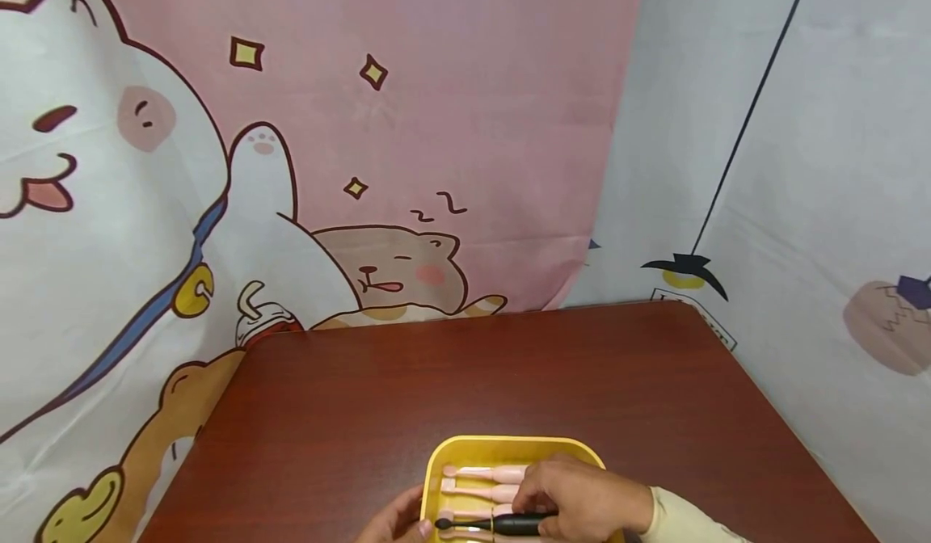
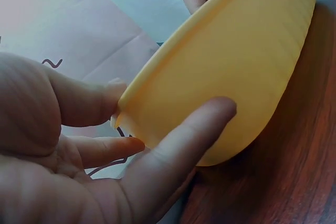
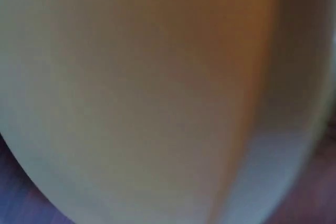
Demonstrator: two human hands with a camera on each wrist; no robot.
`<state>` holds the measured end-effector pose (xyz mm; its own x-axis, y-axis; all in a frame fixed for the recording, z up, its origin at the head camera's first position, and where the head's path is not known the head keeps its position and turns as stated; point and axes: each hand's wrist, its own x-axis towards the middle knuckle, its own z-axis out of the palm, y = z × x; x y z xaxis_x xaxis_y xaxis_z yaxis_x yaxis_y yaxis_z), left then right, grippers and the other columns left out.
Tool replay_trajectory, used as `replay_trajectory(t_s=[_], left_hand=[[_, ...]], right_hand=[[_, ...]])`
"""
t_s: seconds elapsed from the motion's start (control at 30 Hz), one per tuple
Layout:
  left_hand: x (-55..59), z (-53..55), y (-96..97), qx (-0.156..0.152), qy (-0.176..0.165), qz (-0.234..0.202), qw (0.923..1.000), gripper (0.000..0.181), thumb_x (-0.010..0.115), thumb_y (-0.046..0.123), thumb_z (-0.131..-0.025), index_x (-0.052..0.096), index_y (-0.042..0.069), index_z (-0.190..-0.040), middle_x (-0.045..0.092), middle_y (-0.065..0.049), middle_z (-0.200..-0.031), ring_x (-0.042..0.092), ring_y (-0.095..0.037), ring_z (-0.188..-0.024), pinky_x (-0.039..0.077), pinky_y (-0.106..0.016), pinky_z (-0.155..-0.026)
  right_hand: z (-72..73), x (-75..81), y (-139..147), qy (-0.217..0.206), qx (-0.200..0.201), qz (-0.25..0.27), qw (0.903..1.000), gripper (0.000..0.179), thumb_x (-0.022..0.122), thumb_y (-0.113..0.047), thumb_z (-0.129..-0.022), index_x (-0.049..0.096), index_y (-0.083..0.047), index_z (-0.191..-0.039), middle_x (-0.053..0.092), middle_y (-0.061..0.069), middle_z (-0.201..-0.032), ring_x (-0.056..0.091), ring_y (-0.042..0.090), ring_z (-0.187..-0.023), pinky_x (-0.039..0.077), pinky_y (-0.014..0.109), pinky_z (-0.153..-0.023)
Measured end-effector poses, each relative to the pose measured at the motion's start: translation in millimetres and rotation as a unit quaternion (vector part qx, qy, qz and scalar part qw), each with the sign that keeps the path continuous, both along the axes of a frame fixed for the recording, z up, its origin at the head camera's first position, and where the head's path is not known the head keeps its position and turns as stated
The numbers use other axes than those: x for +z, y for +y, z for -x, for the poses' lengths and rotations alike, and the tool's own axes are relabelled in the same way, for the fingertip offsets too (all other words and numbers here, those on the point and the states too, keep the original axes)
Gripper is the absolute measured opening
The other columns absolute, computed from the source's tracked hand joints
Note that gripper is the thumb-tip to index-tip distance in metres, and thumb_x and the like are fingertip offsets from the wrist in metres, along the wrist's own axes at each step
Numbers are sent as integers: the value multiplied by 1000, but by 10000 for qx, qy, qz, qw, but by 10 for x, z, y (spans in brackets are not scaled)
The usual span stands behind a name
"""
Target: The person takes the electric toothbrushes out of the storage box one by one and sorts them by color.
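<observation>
A yellow plastic bin (image 1: 502, 439) sits at the table's near side in the head view. Inside it several pink electric toothbrushes (image 1: 503, 474) lie side by side, their heads to the left. A black electric toothbrush (image 1: 473, 524) lies across the near ones, its handle held between the thumb and fingers of my right hand (image 1: 585, 498). On the bin's left side, my left hand (image 1: 396, 519) pinches the rim. The left wrist view shows its thumb at the edge and other fingers (image 2: 194, 129) against the outer wall. The bin's pale wall (image 3: 131, 103) blurs across the right wrist view.
The dark red wooden table (image 1: 436, 389) extends behind and to both sides of the bin. A cartoon-printed cloth (image 1: 473, 163) hangs along the back and left, with a pale printed cloth (image 1: 822, 204) on the right.
</observation>
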<state>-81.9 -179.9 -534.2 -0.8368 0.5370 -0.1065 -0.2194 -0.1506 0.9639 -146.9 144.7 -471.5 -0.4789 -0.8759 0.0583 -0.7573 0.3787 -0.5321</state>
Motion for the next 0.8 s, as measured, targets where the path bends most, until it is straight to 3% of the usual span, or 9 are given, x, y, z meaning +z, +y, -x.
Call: replay_trajectory(t_s=[0.17,0.33,0.47,0.67,0.8], left_hand=[[-12,1,-3,148,-159,55,9997,67,49,14,-103,12,-20,-147,50,-32,-138,63,-26,-114,55,-31,-90],[-9,8,-3,201,-265,50,9994,69,52,16,-102,12,-19,-147,52,-31,-136,64,-24,-112,55,-31,-89],[12,6,0,179,-135,140,9997,68,52,14,-102,13,-20,-146,52,-33,-135,64,-20,-109,55,-28,-88],[35,-18,6,241,-356,-9,9991,67,51,14,-102,14,-17,-148,54,-27,-135,63,-26,-111,56,-32,-88],[40,-26,2,304,-409,-84,9987,67,53,15,-101,16,-16,-148,55,-24,-134,63,-27,-110,56,-32,-88]], right_hand=[[-51,23,-60,362,26,-402,9985,32,76,-8,-74,73,-28,-99,57,-21,-88,46,-8,-77,37,11,-69],[-98,54,-78,206,-80,-691,9974,31,75,-7,-78,71,-27,-101,57,-21,-91,45,-8,-79,41,13,-70],[-103,96,-35,-10,79,-527,9986,32,71,-5,-81,69,-26,-104,59,-22,-95,49,-8,-83,44,14,-74],[-42,197,57,-677,367,-117,9970,32,65,-3,-88,63,-23,-113,58,-18,-100,51,-5,-84,46,15,-74],[10,264,79,-1406,481,190,9887,32,61,-2,-93,59,-20,-120,58,-14,-104,53,-5,-87,50,17,-74]])
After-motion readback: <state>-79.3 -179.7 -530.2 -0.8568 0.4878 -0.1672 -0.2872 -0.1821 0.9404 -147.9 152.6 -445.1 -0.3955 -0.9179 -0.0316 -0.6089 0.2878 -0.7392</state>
